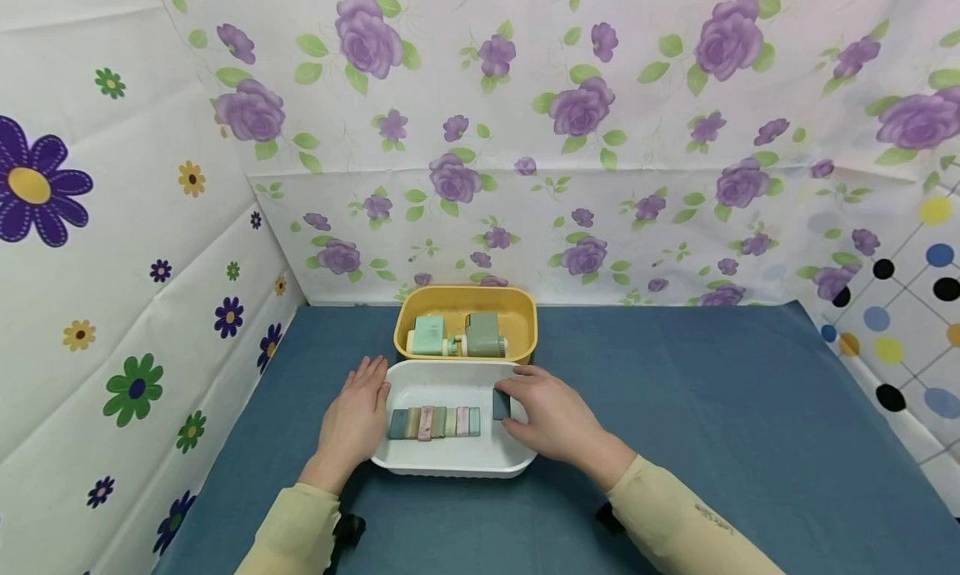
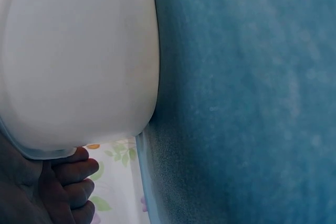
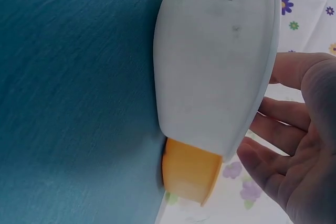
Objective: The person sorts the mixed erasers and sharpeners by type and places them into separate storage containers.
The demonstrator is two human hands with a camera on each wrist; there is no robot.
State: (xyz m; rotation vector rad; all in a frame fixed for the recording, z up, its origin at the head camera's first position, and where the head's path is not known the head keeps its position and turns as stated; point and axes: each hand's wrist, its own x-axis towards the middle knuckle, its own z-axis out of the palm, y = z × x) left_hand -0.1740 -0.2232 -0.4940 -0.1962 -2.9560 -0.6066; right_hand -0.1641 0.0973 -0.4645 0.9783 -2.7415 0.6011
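A white tray (image 1: pixel 453 458) stands on the table, holding a row of thin pastel blocks (image 1: pixel 439 422) in its left and middle part. Between thumb and fingers, my right hand (image 1: pixel 555 414) pinches a dark blue-green block (image 1: pixel 501 404) near the tray's right side, apart from the row. My left hand (image 1: pixel 352 421) lies along the tray's left rim with its fingers straight. In the right wrist view the tray's wall (image 3: pixel 215 61) hides that block and the fingertips. The left wrist view shows the tray's outer wall (image 2: pixel 84 61) beside my left fingers (image 2: pixel 76 171).
Just behind the white tray stands a yellow tray (image 1: pixel 468 295). Inside it lie a light green thing (image 1: pixel 429 334) and a grey-green thing (image 1: pixel 483 333), both block-shaped. A blue cloth (image 1: pixel 712 425) covers the table, with flowered sheets (image 1: pixel 525 217) hanging at the back and sides.
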